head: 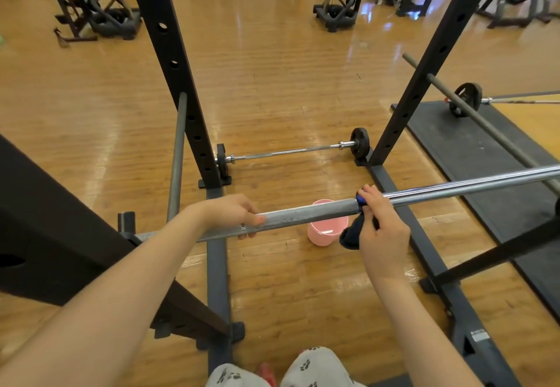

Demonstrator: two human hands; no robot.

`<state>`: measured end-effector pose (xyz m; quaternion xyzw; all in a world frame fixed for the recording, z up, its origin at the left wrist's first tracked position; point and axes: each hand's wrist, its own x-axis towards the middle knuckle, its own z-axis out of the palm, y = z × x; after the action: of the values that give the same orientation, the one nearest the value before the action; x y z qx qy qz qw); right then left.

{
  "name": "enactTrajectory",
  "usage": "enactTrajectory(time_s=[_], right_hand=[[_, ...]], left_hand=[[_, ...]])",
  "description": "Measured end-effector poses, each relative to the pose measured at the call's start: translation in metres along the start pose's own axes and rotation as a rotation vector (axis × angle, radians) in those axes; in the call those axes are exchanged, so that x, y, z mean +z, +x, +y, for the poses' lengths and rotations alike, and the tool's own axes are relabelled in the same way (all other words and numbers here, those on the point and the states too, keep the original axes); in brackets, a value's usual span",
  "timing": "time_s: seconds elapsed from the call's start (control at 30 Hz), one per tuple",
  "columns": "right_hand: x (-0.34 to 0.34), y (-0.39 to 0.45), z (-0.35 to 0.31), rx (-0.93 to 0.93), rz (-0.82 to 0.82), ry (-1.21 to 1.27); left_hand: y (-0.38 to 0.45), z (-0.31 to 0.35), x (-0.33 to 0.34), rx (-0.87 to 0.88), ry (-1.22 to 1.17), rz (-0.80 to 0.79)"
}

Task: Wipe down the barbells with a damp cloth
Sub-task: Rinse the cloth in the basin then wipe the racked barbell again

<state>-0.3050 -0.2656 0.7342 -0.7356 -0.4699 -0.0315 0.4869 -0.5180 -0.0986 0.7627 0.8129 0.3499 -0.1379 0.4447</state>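
A long barbell (306,215) runs across in front of me on the rack, its left part dull grey and its right part shiny chrome. My left hand (235,212) grips the grey part from above. My right hand (380,224) presses a dark blue cloth (351,235) around the bar where grey meets chrome; the cloth's tail hangs below the bar. A short barbell (288,152) with small black plates lies on the floor between the rack posts. Another grey barbell (485,121) with a small plate rests over a black mat at the right.
A pink bucket (325,230) stands on the wooden floor just beyond the bar. Two black perforated rack uprights (169,62) (424,68) rise ahead, with base rails (218,265) on the floor. A black mat (472,150) lies at right. Gym machines line the far side.
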Motion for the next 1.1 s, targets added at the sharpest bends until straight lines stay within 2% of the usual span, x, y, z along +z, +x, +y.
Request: enactTrajectory(time_s=[0.07, 0.13, 0.17, 0.27, 0.3, 0.37, 0.43, 0.5, 0.63, 0.73, 0.83, 0.93, 1.0, 1.1], right_hand=[[0.009, -0.004, -0.003, -0.039, -0.049, -0.024], [0.030, -0.012, -0.008, -0.110, -0.115, -0.039], [0.043, -0.018, -0.012, -0.162, -0.142, -0.047], [0.083, -0.040, -0.036, -0.331, -0.187, -0.075], [0.094, -0.047, -0.047, -0.376, -0.215, -0.064], [0.107, -0.056, -0.060, -0.496, -0.288, -0.059], [0.103, -0.053, -0.054, -0.619, -0.364, -0.093], [0.089, -0.044, -0.031, -0.669, -0.362, -0.116], [0.063, -0.042, 0.009, -0.500, -0.189, -0.131], [0.084, -0.054, -0.008, -0.466, -0.108, -0.111], [0.107, -0.062, -0.041, -0.632, -0.235, -0.046], [0.099, -0.052, -0.035, -0.718, -0.341, -0.066], [0.080, -0.043, -0.011, -0.657, -0.309, -0.079], [0.047, -0.028, 0.024, -0.480, -0.133, -0.158]], left_hand=[[-0.002, 0.004, 0.001, -0.033, -0.022, -0.019], [-0.008, 0.009, 0.010, -0.052, 0.056, 0.091], [-0.014, 0.010, 0.017, -0.062, 0.143, 0.211], [-0.040, 0.000, 0.048, -0.111, 0.371, 0.699], [-0.047, -0.007, 0.059, -0.147, 0.384, 0.802], [-0.057, -0.022, 0.079, -0.214, 0.421, 0.892], [-0.058, -0.033, 0.092, -0.240, 0.490, 0.872], [-0.056, -0.036, 0.095, -0.241, 0.511, 0.866], [-0.052, -0.034, 0.093, -0.254, 0.552, 0.890], [-0.052, -0.034, 0.095, -0.270, 0.576, 0.875], [-0.053, -0.034, 0.095, -0.270, 0.586, 0.863], [-0.056, -0.036, 0.093, -0.247, 0.591, 0.857], [-0.057, -0.038, 0.093, -0.230, 0.591, 0.866], [-0.056, -0.036, 0.093, -0.247, 0.575, 0.863]])
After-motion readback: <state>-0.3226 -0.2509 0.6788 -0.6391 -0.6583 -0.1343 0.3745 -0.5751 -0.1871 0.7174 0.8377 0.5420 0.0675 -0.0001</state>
